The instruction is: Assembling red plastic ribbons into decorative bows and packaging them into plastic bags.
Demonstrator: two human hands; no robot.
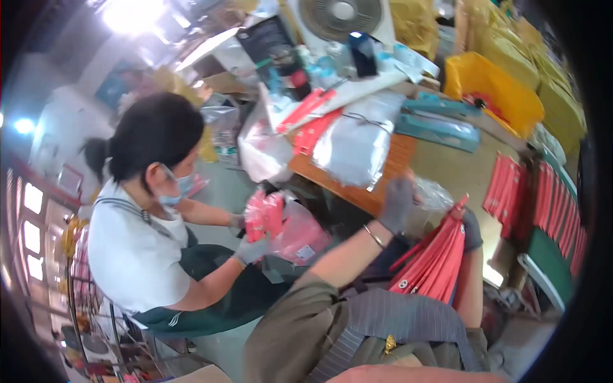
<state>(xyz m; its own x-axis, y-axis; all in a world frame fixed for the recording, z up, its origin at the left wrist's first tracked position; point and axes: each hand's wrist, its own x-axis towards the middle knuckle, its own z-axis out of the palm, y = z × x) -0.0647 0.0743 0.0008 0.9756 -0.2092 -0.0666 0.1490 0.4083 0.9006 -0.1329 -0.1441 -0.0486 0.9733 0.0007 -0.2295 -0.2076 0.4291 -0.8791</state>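
My right hand, in a grey glove, is closed round the narrow end of a bundle of red straps. The bundle fans out downward toward my lap, and part of my right fingers is hidden behind it. Small round dark-and-white marks show at the straps' lower ends. To its left, my left hand, also gloved in grey, is raised over the table edge with curled, somewhat blurred fingers. A crumpled clear plastic bag is at those fingertips, between the hand and the bundle's top.
A co-worker sits at left, holding red pieces in a bag. On the table lie clear bags, red straps and a teal tool. Beyond are a yellow bin and a fan; more straps lie right.
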